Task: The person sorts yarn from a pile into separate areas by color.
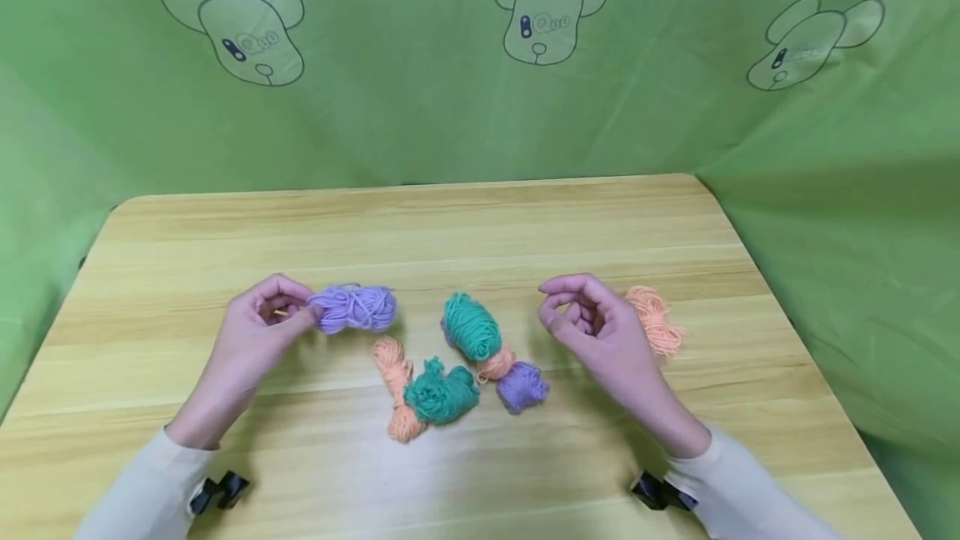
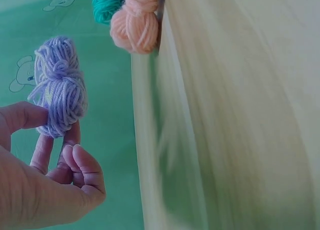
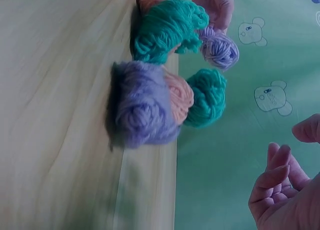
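My left hand (image 1: 258, 327) pinches one end of a purple yarn skein (image 1: 356, 308) between thumb and fingers, above the left of the table. In the left wrist view the skein (image 2: 61, 84) points away from the fingertips, tied round its middle. My right hand (image 1: 600, 327) hovers to the right of the yarn pile, fingers loosely bent and holding nothing; the right wrist view shows a gap between thumb and fingers. Between the hands lie a green skein (image 1: 471, 326), a second green skein (image 1: 442, 392), a peach skein (image 1: 397, 390) and a purple skein (image 1: 522, 387).
Another peach skein (image 1: 497, 363) is partly covered by the upper green one, where a bit of purple also peeks out. A loose peach skein (image 1: 655, 321) lies beyond the right hand, partly hidden. Green curtains (image 1: 420, 107) enclose the wooden table (image 1: 337, 232).
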The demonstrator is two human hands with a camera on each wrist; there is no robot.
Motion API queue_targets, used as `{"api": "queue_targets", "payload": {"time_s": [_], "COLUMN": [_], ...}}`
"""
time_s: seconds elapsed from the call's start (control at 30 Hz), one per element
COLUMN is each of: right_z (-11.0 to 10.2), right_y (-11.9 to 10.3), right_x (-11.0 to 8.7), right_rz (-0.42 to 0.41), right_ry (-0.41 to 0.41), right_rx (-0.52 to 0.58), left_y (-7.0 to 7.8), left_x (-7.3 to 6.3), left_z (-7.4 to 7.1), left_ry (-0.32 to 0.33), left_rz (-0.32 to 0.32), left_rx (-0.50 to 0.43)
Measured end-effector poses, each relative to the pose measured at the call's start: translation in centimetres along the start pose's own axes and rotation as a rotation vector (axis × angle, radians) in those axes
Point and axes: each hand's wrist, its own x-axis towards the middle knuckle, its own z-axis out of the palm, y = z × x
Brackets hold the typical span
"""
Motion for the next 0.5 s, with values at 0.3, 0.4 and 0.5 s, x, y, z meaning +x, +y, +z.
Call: {"api": "queue_targets", "payload": {"time_s": [0.3, 0.4, 0.5], "right_z": [2.3, 2.8, 3.2], "right_y": [-1.0, -1.3, -1.4], "right_x": [0.6, 0.6, 0.6], "right_rz": [-0.011, -0.006, -0.009], "right_ry": [-0.060, -0.073, -0.080], "right_rx": [0.032, 0.028, 0.013], "left_y": [-0.5, -0.6, -0.7], "left_x": [-0.5, -0.5, -0.5], "left_z": [-0.7, -0.9, -1.1], "left_ry": [0.022, 0.022, 0.023], "left_rz": [-0.001, -0.007, -0.020], "left_rx": [-0.004, -0.009, -0.021]}}
